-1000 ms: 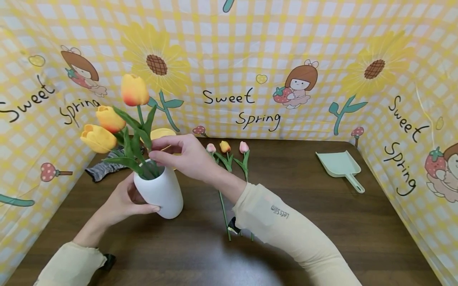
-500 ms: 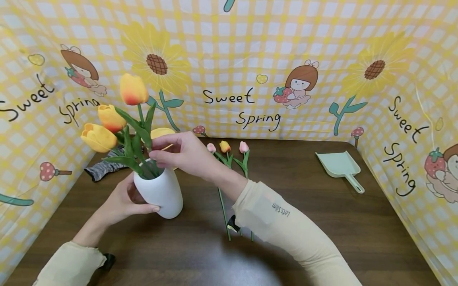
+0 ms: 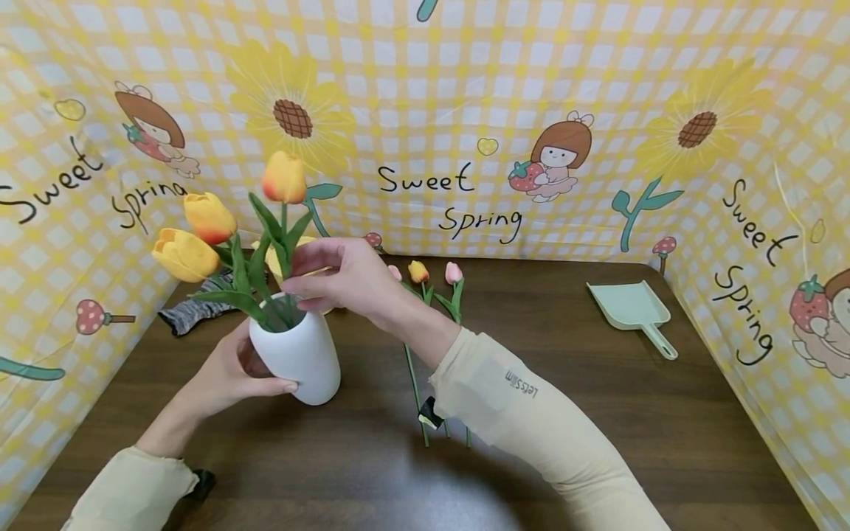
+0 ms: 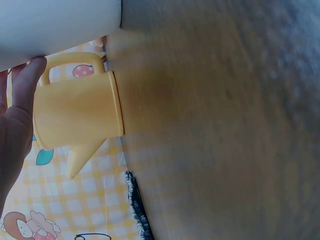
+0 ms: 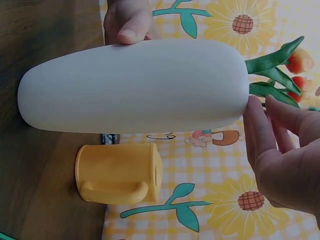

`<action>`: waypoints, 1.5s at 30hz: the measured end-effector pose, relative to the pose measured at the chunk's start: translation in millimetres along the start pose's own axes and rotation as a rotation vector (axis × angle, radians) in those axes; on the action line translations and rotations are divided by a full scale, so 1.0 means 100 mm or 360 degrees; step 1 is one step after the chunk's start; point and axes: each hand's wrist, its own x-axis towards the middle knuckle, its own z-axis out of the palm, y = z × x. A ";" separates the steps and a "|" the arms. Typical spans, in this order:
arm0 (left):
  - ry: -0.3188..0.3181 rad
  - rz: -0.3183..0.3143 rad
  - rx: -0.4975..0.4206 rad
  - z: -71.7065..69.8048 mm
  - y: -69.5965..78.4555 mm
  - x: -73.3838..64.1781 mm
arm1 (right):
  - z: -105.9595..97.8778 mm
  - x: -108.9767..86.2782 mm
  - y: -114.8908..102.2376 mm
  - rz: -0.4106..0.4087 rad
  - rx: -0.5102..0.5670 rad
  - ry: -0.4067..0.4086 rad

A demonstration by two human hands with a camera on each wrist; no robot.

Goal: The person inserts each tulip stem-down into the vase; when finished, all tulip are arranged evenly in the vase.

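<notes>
A white vase [image 3: 300, 363] stands on the brown table in the head view. My left hand [image 3: 226, 376] grips it from the left, thumb on the front. Two tulips, one yellow [image 3: 186, 255] and one orange-yellow [image 3: 210, 218], lean left out of its mouth. A third, orange tulip [image 3: 284, 178] rises more upright. My right hand [image 3: 352, 283] pinches this one's stem just above the vase rim. The right wrist view has the vase [image 5: 135, 87] sideways, my right hand [image 5: 285, 155] at its mouth beside the green leaves [image 5: 272, 62]. Lower stems are hidden inside the vase.
A yellow watering can [image 4: 77, 110] stands behind the vase, with a grey knitted cloth item [image 3: 199, 310] to its left. Several tulips [image 3: 454, 276], pink and orange, lie partly under my right forearm. A pale green dustpan [image 3: 634, 304] lies at the right. Checked fabric [image 3: 425, 96] walls the table.
The orange tulip held by my right hand has swung right and become more upright, away from the other two. My right hand has shifted slightly right. My left hand and the vase stay put.
</notes>
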 end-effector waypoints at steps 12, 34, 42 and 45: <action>0.0016 -0.0023 -0.0030 0.00 0.00 0.01 | -0.07 0.02 0.09 -0.0018 0.0148 0.0126; 0.0015 -0.0002 0.0005 -0.02 0.01 0.01 | -0.57 -0.50 0.07 -0.0041 0.0068 0.0011; 0.0017 0.0005 -0.0012 -0.01 0.00 0.01 | -1.04 -0.82 0.31 0.0046 0.0008 0.0188; 0.0026 -0.0016 -0.0011 0.01 -0.01 0.00 | -1.18 -0.93 0.45 0.0148 -0.0028 0.0260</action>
